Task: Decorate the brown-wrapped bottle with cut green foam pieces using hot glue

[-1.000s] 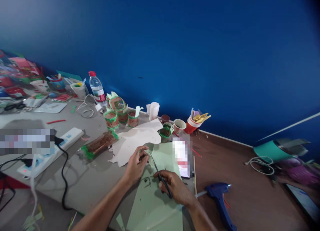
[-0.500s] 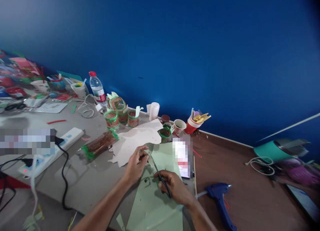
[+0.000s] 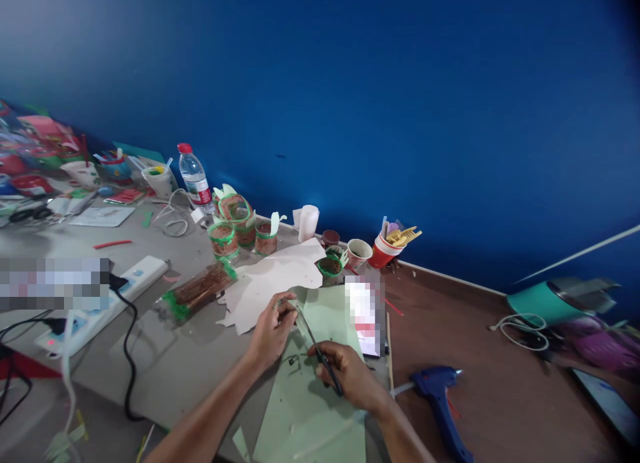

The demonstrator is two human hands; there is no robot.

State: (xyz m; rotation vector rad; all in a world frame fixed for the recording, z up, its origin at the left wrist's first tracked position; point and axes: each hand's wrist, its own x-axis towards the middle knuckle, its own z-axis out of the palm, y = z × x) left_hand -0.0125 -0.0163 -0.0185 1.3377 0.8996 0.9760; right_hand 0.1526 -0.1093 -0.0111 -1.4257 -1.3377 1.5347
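Note:
My left hand is closed, thumb and fingertips pinched on something small that I cannot make out. Fingers of my right hand wrap the dark handle of what look like scissors; their slim grey blade points up and left, its tip beside the left fingertips. Under both hands lies a pale green sheet of paper, with small dark bits on it. A white sheet with a ragged edge lies just beyond the left hand. To the right of the green sheet is a phone with a lit, blurred-out screen.
A blue glue gun lies on the right. Along the wall stand brown-and-green jars, a paper cup, a red cup of utensils and a water bottle. A power strip with cables is on the left.
Almost nothing differs. The scissors' tip and both hands are practically where they were, with the same grips.

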